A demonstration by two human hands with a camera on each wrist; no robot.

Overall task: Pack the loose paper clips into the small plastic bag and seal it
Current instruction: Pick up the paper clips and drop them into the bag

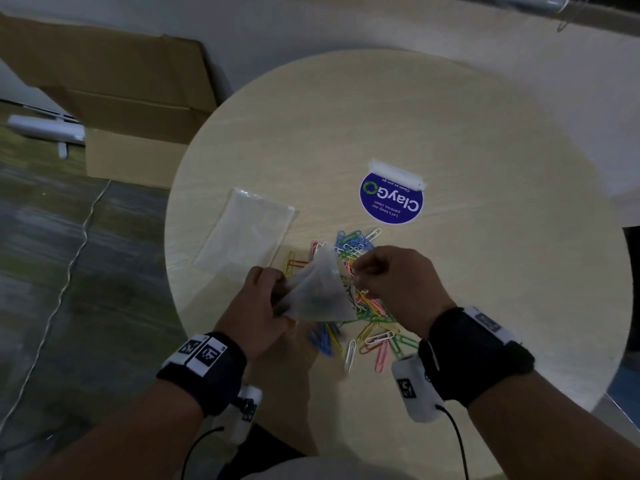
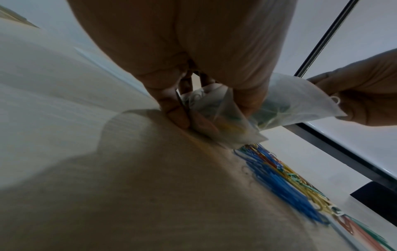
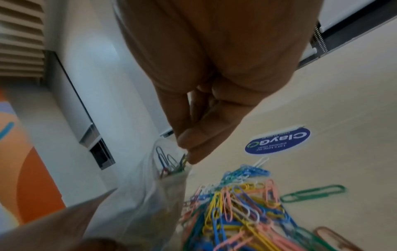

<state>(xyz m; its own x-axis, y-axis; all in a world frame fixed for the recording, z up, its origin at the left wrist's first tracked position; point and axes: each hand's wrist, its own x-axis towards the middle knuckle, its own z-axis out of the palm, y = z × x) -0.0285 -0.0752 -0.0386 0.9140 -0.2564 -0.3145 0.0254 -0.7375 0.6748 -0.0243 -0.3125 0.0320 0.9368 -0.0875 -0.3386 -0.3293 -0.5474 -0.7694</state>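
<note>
My left hand [image 1: 273, 299] grips a small clear plastic bag [image 1: 318, 296] by its lower part, just above the table. Several coloured clips show through the bag [image 2: 290, 105]. My right hand [image 1: 360, 275] is at the bag's open mouth [image 3: 163, 163], with thumb and fingertips [image 3: 191, 152] pinched together over the clips inside. A white clip [image 2: 336, 100] shows by those fingers. The pile of loose paper clips [image 1: 374, 327] lies on the table under and right of the bag. Blue, yellow, pink and green ones are in the pile [image 3: 236, 212].
The round pale wooden table [image 1: 450, 133] carries a blue round sticker [image 1: 391, 199] beyond the pile. A second, flat, empty plastic bag [image 1: 249, 230] lies at the table's left edge. Cardboard boxes [image 1: 131, 109] stand on the floor to the left.
</note>
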